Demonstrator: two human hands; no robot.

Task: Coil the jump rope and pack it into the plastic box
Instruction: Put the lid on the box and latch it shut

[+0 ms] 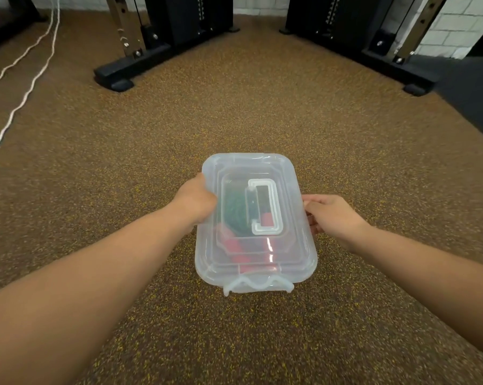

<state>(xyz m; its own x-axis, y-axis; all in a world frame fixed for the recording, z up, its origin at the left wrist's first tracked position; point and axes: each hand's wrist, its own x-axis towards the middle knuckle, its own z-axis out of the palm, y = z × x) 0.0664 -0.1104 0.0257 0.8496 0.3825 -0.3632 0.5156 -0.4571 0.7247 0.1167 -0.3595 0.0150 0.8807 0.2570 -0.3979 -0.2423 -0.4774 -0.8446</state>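
Forearms reach forward from the bottom of the view toward a translucent plastic box sitting on speckled brown rubber flooring. On the near end of the box, a white latch hangs at the rim; whether it is snapped shut cannot be told. The lid lies over the box, with a white carry handle folded flat on top. Through the cloudy plastic the jump rope shows as a dark green coil with red grips beside it, so the rope is already inside.

The person's left hand is at the left edge of the lid, fingers curled in a loose fist and pressing against the rim; the fingertips themselves are hidden, so how much they grip cannot be told. The right hand is at the right edge, fingers partly bent, the tips touching the side of the lid just under its lip.

Judging from this, coiling and packing look finished, and the step in hand is seating the lid. The next move probably calls for even downward pressure along both long edges, then checking the end latches.

Farther off, a white cord trails across the floor at left, and black bases of gym machines stand against a white brick wall.
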